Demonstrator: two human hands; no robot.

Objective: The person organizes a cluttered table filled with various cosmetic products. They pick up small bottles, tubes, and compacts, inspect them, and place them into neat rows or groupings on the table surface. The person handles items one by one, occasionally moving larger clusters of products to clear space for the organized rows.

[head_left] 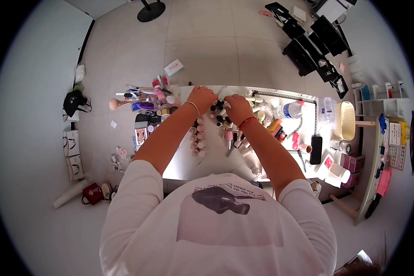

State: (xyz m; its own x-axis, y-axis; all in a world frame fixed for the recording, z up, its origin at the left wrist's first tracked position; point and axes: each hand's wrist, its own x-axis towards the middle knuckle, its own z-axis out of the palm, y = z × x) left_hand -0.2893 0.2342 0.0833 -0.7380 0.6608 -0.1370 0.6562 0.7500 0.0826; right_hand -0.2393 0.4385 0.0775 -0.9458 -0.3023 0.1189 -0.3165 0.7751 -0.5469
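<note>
At the far edge of the white table point(177, 161), my left hand point(202, 100) has its fingers curled inward; whatever they hold is hidden. My right hand point(238, 109) is a short way to its right, fingers bent down, their contents also out of sight. Between the two hands stand several small bottles with black caps point(220, 103), close to my right fingertips. Below my left wrist, small bottles with pale pink tops point(198, 138) stand in a double row. A pink bottle point(229, 135) lies among more small bottles beside my right forearm.
Makeup brushes point(119, 103) and cosmetics crowd the table's left end. On the right are a clear water bottle point(290, 110), a black phone point(316, 150) and a cream basket point(345, 120). Black open cases point(303, 55) lie on the floor beyond; a white box point(174, 67) lies there too.
</note>
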